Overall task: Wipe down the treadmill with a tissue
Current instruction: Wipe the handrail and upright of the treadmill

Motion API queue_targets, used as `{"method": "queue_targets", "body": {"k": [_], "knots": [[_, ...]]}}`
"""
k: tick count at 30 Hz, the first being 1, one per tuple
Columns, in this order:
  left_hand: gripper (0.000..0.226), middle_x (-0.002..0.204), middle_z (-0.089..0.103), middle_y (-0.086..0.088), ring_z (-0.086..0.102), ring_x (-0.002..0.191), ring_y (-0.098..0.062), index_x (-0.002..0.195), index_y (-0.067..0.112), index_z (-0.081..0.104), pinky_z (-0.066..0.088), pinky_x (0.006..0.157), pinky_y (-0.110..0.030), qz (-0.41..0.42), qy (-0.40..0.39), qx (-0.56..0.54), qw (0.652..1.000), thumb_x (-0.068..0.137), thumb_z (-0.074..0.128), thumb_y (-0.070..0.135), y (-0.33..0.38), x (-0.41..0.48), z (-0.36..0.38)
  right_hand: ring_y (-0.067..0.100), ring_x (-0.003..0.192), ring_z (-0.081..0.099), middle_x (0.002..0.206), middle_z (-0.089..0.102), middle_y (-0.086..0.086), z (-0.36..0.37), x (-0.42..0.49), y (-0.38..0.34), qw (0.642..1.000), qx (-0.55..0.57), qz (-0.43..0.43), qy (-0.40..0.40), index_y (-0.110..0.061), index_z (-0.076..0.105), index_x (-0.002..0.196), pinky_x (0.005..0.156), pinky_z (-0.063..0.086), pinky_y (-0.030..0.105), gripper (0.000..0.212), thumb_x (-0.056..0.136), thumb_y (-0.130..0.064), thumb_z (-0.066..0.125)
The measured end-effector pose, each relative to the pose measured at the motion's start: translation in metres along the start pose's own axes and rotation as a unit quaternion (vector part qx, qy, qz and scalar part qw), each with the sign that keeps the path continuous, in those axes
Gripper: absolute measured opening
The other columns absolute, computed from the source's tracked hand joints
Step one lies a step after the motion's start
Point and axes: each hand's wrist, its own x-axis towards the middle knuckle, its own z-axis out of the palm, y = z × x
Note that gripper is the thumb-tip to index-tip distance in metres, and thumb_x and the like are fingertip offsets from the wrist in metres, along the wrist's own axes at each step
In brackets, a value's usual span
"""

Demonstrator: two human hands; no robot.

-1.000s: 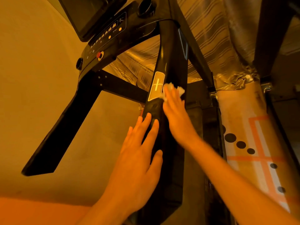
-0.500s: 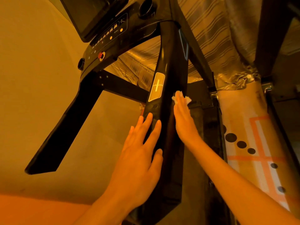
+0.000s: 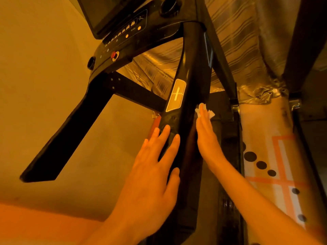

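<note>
The black treadmill's right handrail (image 3: 192,71) runs from the console (image 3: 134,32) down toward me, with a light plus-sign pad (image 3: 175,95) on its top. My left hand (image 3: 152,174) rests flat on the rail's upper face, fingers straight and spread. My right hand (image 3: 207,137) lies with straight fingers against the rail's right side and presses a small white tissue (image 3: 210,113) onto it; the tissue peeks out at the fingertips.
The left handrail (image 3: 67,135) slants down at the left. A red stop button (image 3: 114,55) sits on the console under the screen (image 3: 106,11). Striped curtain fabric (image 3: 238,41) hangs behind. A patterned mat with dots (image 3: 265,156) lies at the right.
My right hand slid the tissue from the rail's top near the plus pad over to the rail's right side. My left hand stayed resting on the rail.
</note>
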Motion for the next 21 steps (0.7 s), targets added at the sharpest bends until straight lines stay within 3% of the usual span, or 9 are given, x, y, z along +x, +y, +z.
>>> {"method": "queue_targets", "body": {"k": [2, 4, 8, 11, 13, 16, 18, 21], "knots": [[0.068, 0.155, -0.039, 0.036, -0.043, 0.138, 0.011, 0.150, 0.060, -0.014, -0.025, 0.109, -0.014, -0.001, 0.000, -0.001, 1.000, 0.108, 0.036, 0.044, 0.001, 0.001, -0.002, 0.005, 0.155, 0.006, 0.173, 0.008, -0.010, -0.011, 0.057, -0.002, 0.998, 0.022, 0.057, 0.018, -0.039, 0.009, 0.163, 0.129, 0.007, 0.042, 0.051, 0.113, -0.042, 0.021], [0.067, 0.152, -0.041, 0.038, -0.044, 0.136, 0.013, 0.149, 0.060, -0.015, -0.027, 0.107, -0.012, 0.000, -0.007, 0.000, 1.000, 0.108, 0.035, 0.044, 0.001, 0.001, -0.002, 0.008, 0.156, 0.011, 0.172, 0.010, -0.012, -0.011, 0.063, -0.006, 0.995, 0.042, 0.090, 0.018, -0.039, 0.010, 0.164, 0.125, 0.012, 0.039, 0.052, 0.113, -0.044, 0.021], [0.056, 0.149, -0.039, 0.042, -0.041, 0.137, 0.015, 0.148, 0.061, -0.010, -0.024, 0.110, -0.012, 0.010, -0.004, -0.006, 1.000, 0.103, 0.022, 0.052, -0.001, -0.001, -0.002, -0.012, 0.151, 0.001, 0.163, 0.002, -0.040, 0.012, -0.056, 0.010, 0.998, 0.055, 0.008, 0.004, -0.061, 0.010, 0.154, 0.127, 0.005, 0.028, 0.047, 0.111, -0.046, 0.026], [0.062, 0.150, -0.036, 0.044, -0.036, 0.141, 0.014, 0.149, 0.061, -0.006, -0.020, 0.113, -0.013, 0.007, -0.003, -0.007, 1.000, 0.093, 0.020, 0.057, -0.004, -0.002, 0.002, -0.014, 0.152, 0.000, 0.160, 0.001, -0.047, 0.023, -0.120, 0.013, 0.999, 0.046, -0.028, -0.003, -0.075, 0.007, 0.145, 0.124, 0.003, 0.021, 0.051, 0.103, -0.052, 0.026], [0.062, 0.154, -0.030, 0.044, -0.032, 0.143, 0.014, 0.151, 0.059, -0.001, -0.017, 0.116, -0.014, 0.016, 0.008, -0.014, 1.000, 0.094, 0.019, 0.062, -0.004, -0.001, 0.002, -0.009, 0.154, 0.000, 0.167, 0.001, -0.035, 0.017, -0.080, 0.010, 0.999, 0.040, -0.020, 0.001, -0.066, 0.009, 0.146, 0.128, 0.004, 0.026, 0.049, 0.104, -0.050, 0.025], [0.054, 0.156, -0.028, 0.043, -0.033, 0.142, 0.016, 0.152, 0.059, -0.001, -0.017, 0.116, -0.014, 0.006, 0.007, -0.022, 1.000, 0.106, 0.028, 0.052, -0.002, -0.003, 0.002, 0.007, 0.157, 0.006, 0.173, 0.006, -0.007, -0.004, 0.018, 0.004, 0.999, 0.034, 0.018, 0.015, -0.038, 0.011, 0.160, 0.131, 0.008, 0.042, 0.048, 0.114, -0.038, 0.023], [0.058, 0.157, -0.026, 0.042, -0.033, 0.141, 0.017, 0.152, 0.059, -0.001, -0.016, 0.116, -0.015, 0.004, 0.009, -0.025, 1.000, 0.106, 0.033, 0.046, 0.000, -0.003, 0.001, 0.014, 0.159, 0.006, 0.173, 0.008, -0.002, -0.010, 0.052, 0.003, 0.997, 0.043, 0.056, 0.020, -0.024, 0.014, 0.164, 0.130, 0.008, 0.047, 0.050, 0.115, -0.029, 0.023], [0.054, 0.159, -0.023, 0.042, -0.029, 0.144, 0.016, 0.153, 0.058, 0.002, -0.013, 0.118, -0.017, 0.010, 0.012, -0.033, 0.999, 0.105, 0.026, 0.050, -0.002, -0.004, 0.002, 0.010, 0.159, 0.001, 0.173, 0.004, -0.011, 0.004, 0.003, 0.003, 0.999, 0.033, 0.018, 0.030, -0.040, 0.008, 0.161, 0.130, 0.006, 0.051, 0.049, 0.113, -0.037, 0.021]]}}
